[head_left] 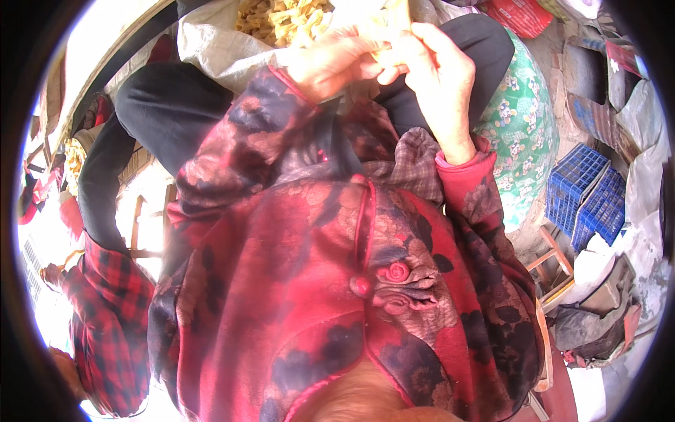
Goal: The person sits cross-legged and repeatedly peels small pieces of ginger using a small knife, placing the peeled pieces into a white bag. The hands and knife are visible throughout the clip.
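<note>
Both of my hands meet at the top middle, above my lap, on a pale yellow strip-like piece (399,15) washed out by bright light. My left hand (325,67) has its thumb and fingers pinched on the piece's near end. From the other side, my right hand (444,79) pinches it too, fingertips almost touching those of the left. Just beyond my left hand, a heap of curled yellow pieces (285,20) lies on a white plastic sack (211,39). Glare and fingers hide the exact kind and shape of the held piece.
A green flowered cloth bundle (524,133) bulges beside my right knee. Farther right are blue plastic crates (578,176), a wooden stool frame (552,264) and a dark bag (594,323). At left sits another person in a red-black checked shirt (112,316). A red package (519,15) lies at the top right.
</note>
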A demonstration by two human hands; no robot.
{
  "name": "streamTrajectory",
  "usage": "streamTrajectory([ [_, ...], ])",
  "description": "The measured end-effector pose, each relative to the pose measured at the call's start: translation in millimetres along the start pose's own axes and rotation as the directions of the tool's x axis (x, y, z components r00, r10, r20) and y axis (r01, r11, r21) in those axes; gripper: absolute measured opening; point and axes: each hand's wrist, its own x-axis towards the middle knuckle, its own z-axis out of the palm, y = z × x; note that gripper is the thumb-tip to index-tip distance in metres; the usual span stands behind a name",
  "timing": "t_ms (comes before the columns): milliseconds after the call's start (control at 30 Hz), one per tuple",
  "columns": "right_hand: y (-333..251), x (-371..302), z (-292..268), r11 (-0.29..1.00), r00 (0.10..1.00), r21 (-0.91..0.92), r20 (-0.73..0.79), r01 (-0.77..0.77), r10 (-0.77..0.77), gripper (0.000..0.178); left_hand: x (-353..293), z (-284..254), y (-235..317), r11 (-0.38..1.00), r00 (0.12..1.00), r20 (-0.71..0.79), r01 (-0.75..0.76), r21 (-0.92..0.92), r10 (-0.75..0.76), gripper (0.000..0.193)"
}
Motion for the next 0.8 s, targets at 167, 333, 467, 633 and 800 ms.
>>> streamTrajectory([
  [167,4.9,9.5,8.3,0.966,0.995,-0.256,0.096,0.036,-0.011,0.017,-9.7,14.4,1.6,0.741,0.977,-0.212,0.133,0.658,0.013,0.013],
  [333,18.9,10.1,6.9,0.97,0.982,-0.23,0.152,-0.079,0.116,0.017,-15.7,11.5,-3.5,-0.046,0.917,-0.041,0.065,0.997,0.397,0.013],
  [467,19.0,7.3,5.4,0.943,0.929,-0.173,0.195,-0.283,0.314,0.018,-18.1,18.9,4.8,-0.182,0.802,0.086,0.029,0.983,0.591,0.03],
  [633,28.8,11.3,1.0,0.91,0.841,-0.081,0.357,-0.406,0.407,0.024,-17.7,-14.8,15.5,-0.162,0.867,0.311,-0.268,0.95,0.39,0.039],
  [800,25.4,8.5,11.9,0.969,0.955,-0.107,0.177,-0.223,0.239,0.027,-21.5,-16.1,12.3,0.044,0.883,0.012,-0.037,0.998,0.468,0.019],
])
